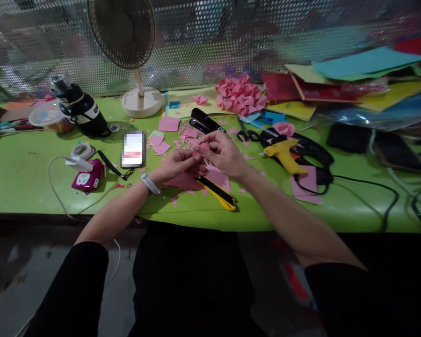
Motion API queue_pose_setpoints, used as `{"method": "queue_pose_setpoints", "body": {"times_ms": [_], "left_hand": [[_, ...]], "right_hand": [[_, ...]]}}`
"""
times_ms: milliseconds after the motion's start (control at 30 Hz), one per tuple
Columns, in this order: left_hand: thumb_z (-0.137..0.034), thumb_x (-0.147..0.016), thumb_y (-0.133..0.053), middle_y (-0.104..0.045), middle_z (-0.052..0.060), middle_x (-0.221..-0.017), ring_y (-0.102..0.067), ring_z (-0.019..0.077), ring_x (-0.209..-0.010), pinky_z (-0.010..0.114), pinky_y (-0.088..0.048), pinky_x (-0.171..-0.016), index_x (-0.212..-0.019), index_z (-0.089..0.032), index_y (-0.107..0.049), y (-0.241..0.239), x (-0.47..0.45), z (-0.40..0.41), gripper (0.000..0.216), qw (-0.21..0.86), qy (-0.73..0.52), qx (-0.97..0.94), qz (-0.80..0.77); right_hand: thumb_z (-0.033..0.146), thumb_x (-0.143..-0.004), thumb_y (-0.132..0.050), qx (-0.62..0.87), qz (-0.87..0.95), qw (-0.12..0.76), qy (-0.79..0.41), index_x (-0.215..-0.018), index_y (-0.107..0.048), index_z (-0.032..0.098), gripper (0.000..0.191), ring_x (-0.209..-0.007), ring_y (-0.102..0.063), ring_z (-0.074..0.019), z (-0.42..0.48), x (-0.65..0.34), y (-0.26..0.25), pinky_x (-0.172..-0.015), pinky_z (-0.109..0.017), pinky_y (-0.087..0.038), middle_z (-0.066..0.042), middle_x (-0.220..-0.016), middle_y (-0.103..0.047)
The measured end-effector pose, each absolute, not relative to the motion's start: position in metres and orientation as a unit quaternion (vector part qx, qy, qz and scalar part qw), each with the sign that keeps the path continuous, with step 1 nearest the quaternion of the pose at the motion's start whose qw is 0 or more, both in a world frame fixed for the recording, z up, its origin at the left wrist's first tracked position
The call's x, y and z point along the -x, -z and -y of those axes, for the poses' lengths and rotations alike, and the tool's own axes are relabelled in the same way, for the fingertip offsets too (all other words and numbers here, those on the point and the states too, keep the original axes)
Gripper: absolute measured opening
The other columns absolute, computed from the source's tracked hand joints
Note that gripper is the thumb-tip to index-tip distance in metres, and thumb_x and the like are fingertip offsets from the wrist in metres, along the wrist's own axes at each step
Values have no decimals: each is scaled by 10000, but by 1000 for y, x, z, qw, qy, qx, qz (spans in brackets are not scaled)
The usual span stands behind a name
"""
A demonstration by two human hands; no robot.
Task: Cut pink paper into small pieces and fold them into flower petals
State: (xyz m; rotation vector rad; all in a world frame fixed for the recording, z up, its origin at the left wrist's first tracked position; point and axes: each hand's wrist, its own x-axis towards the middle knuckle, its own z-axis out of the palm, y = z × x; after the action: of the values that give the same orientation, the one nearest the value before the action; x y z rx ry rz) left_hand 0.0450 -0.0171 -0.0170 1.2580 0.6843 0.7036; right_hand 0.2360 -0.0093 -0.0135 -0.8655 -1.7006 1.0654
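Between the fingertips of both hands is a small piece of pink paper, partly hidden by the fingers. My left hand pinches it from the left, and my right hand grips it from the right. Beneath the hands lie larger pink paper sheets and a yellow utility knife. Pink scraps are scattered just beyond, beside a black stapler. Farther back sits a heap of folded pink paper flowers.
A yellow glue gun with a black cord and scissors lie to the right. On the left are a phone, a tape roll, a black bottle and a fan. Coloured sheets pile up at back right.
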Motion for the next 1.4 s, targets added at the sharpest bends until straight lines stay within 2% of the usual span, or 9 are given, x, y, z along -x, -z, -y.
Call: {"method": "queue_pose_setpoints", "body": {"times_ms": [167, 333, 500, 600, 700, 933, 1167, 1300, 1400], "left_hand": [[-543, -804, -795, -788, 111, -859, -771, 167, -770, 291, -632, -771, -901, -115, -682, 11, -42, 14, 452, 688, -329, -567, -311], [-482, -882, -740, -782, 104, -843, -765, 165, -762, 309, -631, -781, -932, -123, -662, 11, -42, 12, 371, 671, -315, -576, -344], [-412, -888, -746, -764, 64, -892, -768, 164, -835, 258, -616, -736, -904, -144, -659, 9, -43, 10, 282, 603, -414, -574, -368], [-420, -880, -749, -751, 51, -901, -772, 177, -855, 224, -593, -647, -910, -155, -645, 8, -42, 6, 286, 575, -474, -546, -384], [-439, -869, -756, -746, 44, -911, -774, 185, -889, 210, -583, -637, -919, -170, -625, 8, -40, 2, 304, 558, -513, -514, -402], [-359, -936, -681, -742, 26, -983, -774, 177, -930, 202, -576, -645, -936, -210, -554, 7, -32, -8, 196, 541, -592, -435, -409], [-340, -982, -614, -742, 18, -893, -756, 123, -764, 162, -521, -564, -948, -216, -501, 6, -31, -8, 171, 548, -573, -437, -425], [-367, -969, -641, -707, -7, -807, -732, 106, -681, 154, -502, -535, -949, -208, -506, 6, -35, -5, 209, 561, -554, -437, -434], [-387, -946, -676, -708, -1, -831, -733, 113, -690, 178, -536, -564, -934, -209, -500, 7, -37, -3, 251, 573, -546, -437, -427]], "right_hand": [[646, -868, -692, 317, 718, 426, -451, -1187, -550, 248, 530, -621, -586, -134, 5, -244, 11, -558, -263, -472, 33, -749, -619], [575, -937, -642, 314, 746, 419, -412, -1232, -544, 226, 468, -636, -562, -139, 4, -246, 13, -586, -266, -465, 48, -700, -543], [593, -906, -676, 347, 728, 437, -399, -1274, -541, 262, 514, -618, -615, -161, 3, -246, 12, -616, -301, -524, 43, -695, -590], [629, -891, -672, 400, 689, 484, -362, -1219, -585, 276, 490, -635, -654, -182, -7, -258, 6, -619, -325, -554, 11, -738, -648], [605, -906, -659, 454, 661, 517, -299, -1106, -648, 268, 392, -632, -659, -183, -21, -282, 0, -613, -340, -567, -11, -746, -666], [328, -880, -691, 557, 666, 474, -149, -908, -705, 225, 107, -669, -641, -167, -33, -328, -12, -692, -346, -575, -43, -809, -718], [386, -854, -682, 578, 586, 546, -158, -843, -654, 255, 134, -616, -660, -201, -28, -347, -29, -662, -414, -604, -24, -747, -692], [280, -863, -624, 633, 592, 479, -140, -866, -671, 225, 72, -705, -714, -235, -34, -349, -36, -716, -419, -606, -89, -849, -745], [206, -837, -624, 695, 658, 277, -83, -866, -720, 199, 100, -969, -731, -309, -53, -346, -36, -913, -444, -564, -145, -976, -772]]}}
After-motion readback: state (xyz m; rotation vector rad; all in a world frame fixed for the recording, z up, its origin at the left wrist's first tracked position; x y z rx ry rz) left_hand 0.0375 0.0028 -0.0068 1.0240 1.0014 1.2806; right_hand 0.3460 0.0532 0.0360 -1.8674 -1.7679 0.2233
